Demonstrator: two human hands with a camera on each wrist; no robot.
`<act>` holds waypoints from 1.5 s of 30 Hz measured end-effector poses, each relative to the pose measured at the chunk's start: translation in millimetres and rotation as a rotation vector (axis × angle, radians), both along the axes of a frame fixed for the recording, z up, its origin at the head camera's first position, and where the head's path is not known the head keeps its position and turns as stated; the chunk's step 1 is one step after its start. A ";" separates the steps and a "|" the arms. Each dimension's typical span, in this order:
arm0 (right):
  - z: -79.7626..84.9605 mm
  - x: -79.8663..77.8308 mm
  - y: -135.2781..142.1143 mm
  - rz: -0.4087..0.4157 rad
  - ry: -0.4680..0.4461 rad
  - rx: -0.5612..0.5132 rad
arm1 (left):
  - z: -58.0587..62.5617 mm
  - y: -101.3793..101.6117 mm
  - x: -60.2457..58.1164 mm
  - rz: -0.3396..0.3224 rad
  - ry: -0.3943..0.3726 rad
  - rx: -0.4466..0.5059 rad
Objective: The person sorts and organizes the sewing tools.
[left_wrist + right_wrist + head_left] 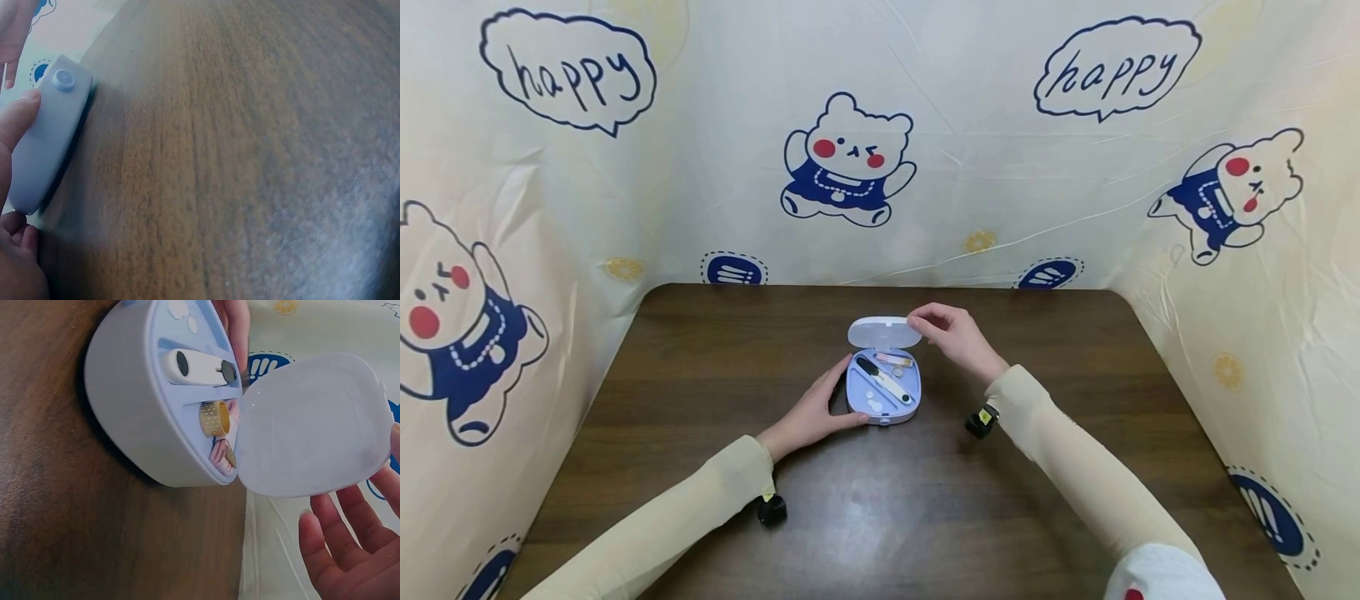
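A pale blue storage box [891,420] stands on the table with its hinged translucent lid [880,335] raised. My left hand [808,414] holds its left side, thumb against the front wall near a round button [64,80]. At the lid's right edge my right hand [953,335] pinches the rim between thumb and fingers. Inside, a slim white device with a black end [199,367] lies in a slanted slot. A gold speckled band [215,419] and a pink folded strip [220,456] share the compartment beside it. White paw-like shapes [179,308] mark the tray.
The dark brown wooden table [715,358] extends around the box. Behind and at both sides hangs a pale curtain [962,192] printed with cartoon bears. Small black wrist cameras hang under the left cuff [772,510] and the right cuff [981,422].
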State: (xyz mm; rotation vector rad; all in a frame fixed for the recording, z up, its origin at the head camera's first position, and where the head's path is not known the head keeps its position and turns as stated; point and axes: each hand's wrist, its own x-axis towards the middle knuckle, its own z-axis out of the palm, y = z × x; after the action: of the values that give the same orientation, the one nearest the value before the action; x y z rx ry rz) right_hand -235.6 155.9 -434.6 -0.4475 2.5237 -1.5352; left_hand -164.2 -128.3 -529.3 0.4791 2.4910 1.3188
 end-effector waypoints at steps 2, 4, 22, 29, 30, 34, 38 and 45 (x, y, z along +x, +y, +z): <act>-1.2 1.9 0.5 0.010 0.013 -0.003 | 0.4 -0.1 0.0 0.000 0.001 -0.001; -2.1 3.4 1.0 0.018 0.019 -0.009 | 0.6 -0.1 -0.1 -0.001 0.003 -0.001; -6.3 17.1 3.1 0.018 0.059 0.040 | -2.2 -0.1 -1.2 0.002 0.019 0.021; -6.9 21.4 4.7 0.025 0.054 0.027 | -2.5 0.0 -1.7 0.005 0.014 0.023; -7.4 22.2 5.2 0.026 0.053 0.026 | -2.5 0.1 -1.8 0.007 0.012 0.023; -10.2 25.5 5.9 0.031 0.057 0.018 | -2.7 0.3 -2.2 0.006 0.010 0.018; -13.9 27.8 6.1 0.051 0.100 -0.001 | -2.4 0.2 -2.0 0.004 0.011 0.016; -19.0 29.4 9.0 0.098 0.215 0.049 | 0.3 0.3 -0.5 0.007 -0.001 -0.002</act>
State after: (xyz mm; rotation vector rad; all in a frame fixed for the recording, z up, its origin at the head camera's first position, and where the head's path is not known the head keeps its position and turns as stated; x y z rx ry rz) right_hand -206.2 164.9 -453.5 -0.7546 2.6444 -1.4571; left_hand -164.6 -128.0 -529.0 0.4695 2.4951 1.3187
